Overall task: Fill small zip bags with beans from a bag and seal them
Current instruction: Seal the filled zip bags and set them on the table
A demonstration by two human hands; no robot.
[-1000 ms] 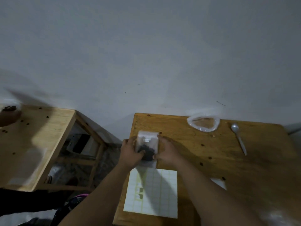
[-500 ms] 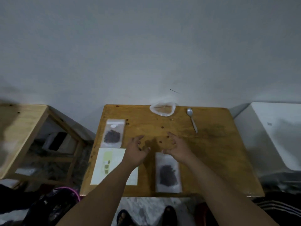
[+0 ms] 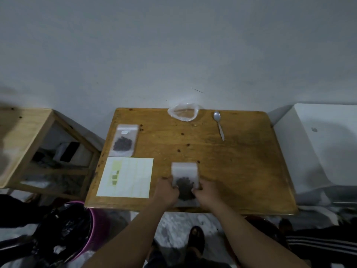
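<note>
A small zip bag (image 3: 185,176) with dark beans in it stands lifted near the front edge of the wooden table (image 3: 241,171). My left hand (image 3: 167,190) grips its left side and my right hand (image 3: 207,192) grips its right side. A second zip bag (image 3: 124,141) holding beans lies flat at the table's left rear. A crumpled clear plastic bag (image 3: 183,112) sits at the back edge, and a metal spoon (image 3: 219,124) lies to its right.
A white label sheet (image 3: 126,177) lies at the table's front left. A second wooden table (image 3: 23,132) stands to the left, a white appliance (image 3: 324,147) to the right. A pink bin with a black liner (image 3: 77,229) stands below left. Loose beans dot the tabletop.
Both hands have come back from the table's middle and taken hold of the near zip bag, raising it from flat. The other filled bag stays where it was laid.
</note>
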